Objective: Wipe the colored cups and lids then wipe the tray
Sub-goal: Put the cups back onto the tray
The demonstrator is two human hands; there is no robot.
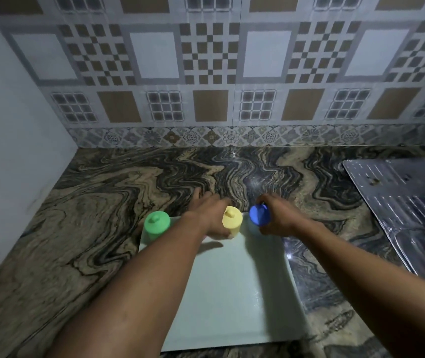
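Pale tray [232,293] lies nearest, on marbled surface [90,202]. Further out, R hand [278,215] wraps blue cup [258,215], fingers curled round it, just off tray's far-R corner. L hand [211,215] sits beside yellow cup [232,220], fingers stretched past it; can't tell if it grips. Green cup [156,224] stands left of L fingers, untouched. Looks like pick-up stage before wiping. No cloth in view, so nxt move needs one.
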